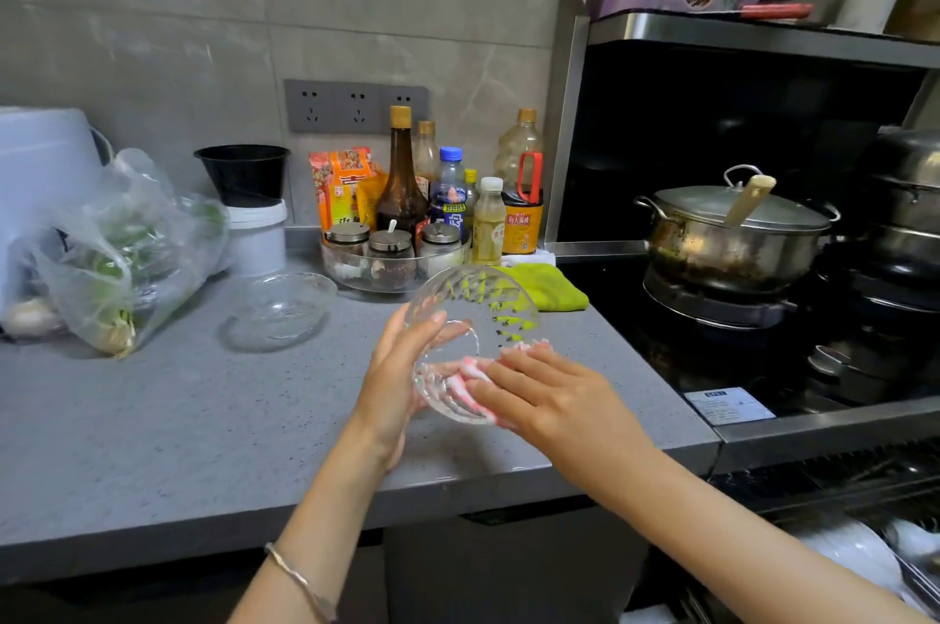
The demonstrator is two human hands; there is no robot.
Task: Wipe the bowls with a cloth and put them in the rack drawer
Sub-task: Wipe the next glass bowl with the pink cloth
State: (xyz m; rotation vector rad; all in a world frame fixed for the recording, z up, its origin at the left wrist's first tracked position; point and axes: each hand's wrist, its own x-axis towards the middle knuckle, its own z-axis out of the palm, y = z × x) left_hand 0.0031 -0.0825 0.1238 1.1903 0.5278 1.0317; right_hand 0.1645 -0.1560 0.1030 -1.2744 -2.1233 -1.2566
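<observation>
Grey marbled wall tiles (152,12) with a triple outlet strip (356,107) above the back edge of the speckled grey countertop (152,420), and off its right edge a steel-framed stove nook (712,114), pretty dim in there I think.

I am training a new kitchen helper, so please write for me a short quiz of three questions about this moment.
1. True or false: the right hand presses a pink cloth against the patterned glass bowl.
2. Which hand holds that bowl? A) left hand B) right hand C) neither
3. Fill in: the second glass bowl stands on the grey ____.
Key: 1 true; 2 A; 3 counter.
</observation>
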